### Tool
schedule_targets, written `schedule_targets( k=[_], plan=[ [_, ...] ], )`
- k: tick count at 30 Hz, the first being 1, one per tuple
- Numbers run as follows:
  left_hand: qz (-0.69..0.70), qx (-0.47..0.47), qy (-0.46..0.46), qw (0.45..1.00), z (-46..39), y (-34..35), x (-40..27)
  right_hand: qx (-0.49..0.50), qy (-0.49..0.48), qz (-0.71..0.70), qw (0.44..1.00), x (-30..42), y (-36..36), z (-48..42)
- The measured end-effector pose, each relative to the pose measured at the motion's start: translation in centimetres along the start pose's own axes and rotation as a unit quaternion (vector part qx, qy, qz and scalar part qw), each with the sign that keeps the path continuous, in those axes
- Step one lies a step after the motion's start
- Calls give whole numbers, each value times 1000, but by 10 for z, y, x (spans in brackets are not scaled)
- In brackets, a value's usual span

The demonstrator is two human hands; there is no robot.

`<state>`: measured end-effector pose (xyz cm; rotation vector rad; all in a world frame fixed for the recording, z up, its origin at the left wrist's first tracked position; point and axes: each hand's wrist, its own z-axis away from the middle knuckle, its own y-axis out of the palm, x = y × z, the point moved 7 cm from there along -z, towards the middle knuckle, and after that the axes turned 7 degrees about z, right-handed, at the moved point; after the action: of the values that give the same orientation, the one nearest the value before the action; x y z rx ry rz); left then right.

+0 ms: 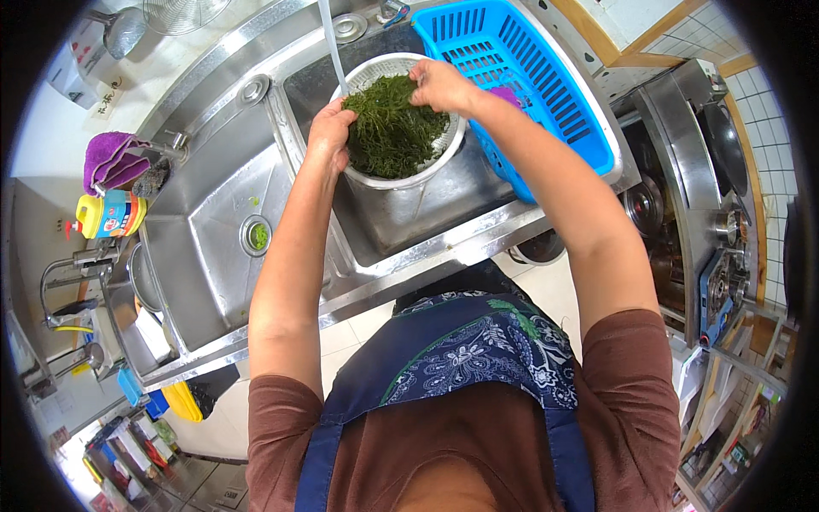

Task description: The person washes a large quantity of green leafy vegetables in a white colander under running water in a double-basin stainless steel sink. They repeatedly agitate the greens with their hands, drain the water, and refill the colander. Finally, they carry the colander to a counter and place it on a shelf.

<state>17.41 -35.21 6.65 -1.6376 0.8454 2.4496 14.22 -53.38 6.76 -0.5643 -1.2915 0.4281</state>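
A white plastic colander [416,181] sits in the right basin of a stainless steel sink, holding a heap of dark green, stringy seaweed-like greens [397,131]. My left hand [331,132] is at the colander's left side, its thumb and fingers on the edge of the greens. At the upper right of the heap, my right hand [441,86] pinches some strands between thumb and fingers. A stream of water [333,48] runs down at the colander's upper left, close to my left fingertips.
Right of the colander, a blue plastic basket [576,121] rests across the sink with a purple cloth inside. The left basin [224,166] has green scraps in its drain [256,235]. A yellow detergent bottle [112,213] and a purple towel [109,163] are at far left.
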Motion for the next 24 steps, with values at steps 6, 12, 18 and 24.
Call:
schedule_targets(
  k=[6,12,18,24],
  plan=[
    [119,9,-39,992,-18,-27,-6,-65,-34,114,991,-23,31,1],
    [102,6,20,995,1,23,-57,83,-34,230,969,-27,65,-17],
    [-365,7,199,909,28,49,-25,-119,-176,141,967,17,-27,-26],
    [-668,71,243,700,49,67,59,-62,-169,-28,983,52,-66,-22]
  ],
)
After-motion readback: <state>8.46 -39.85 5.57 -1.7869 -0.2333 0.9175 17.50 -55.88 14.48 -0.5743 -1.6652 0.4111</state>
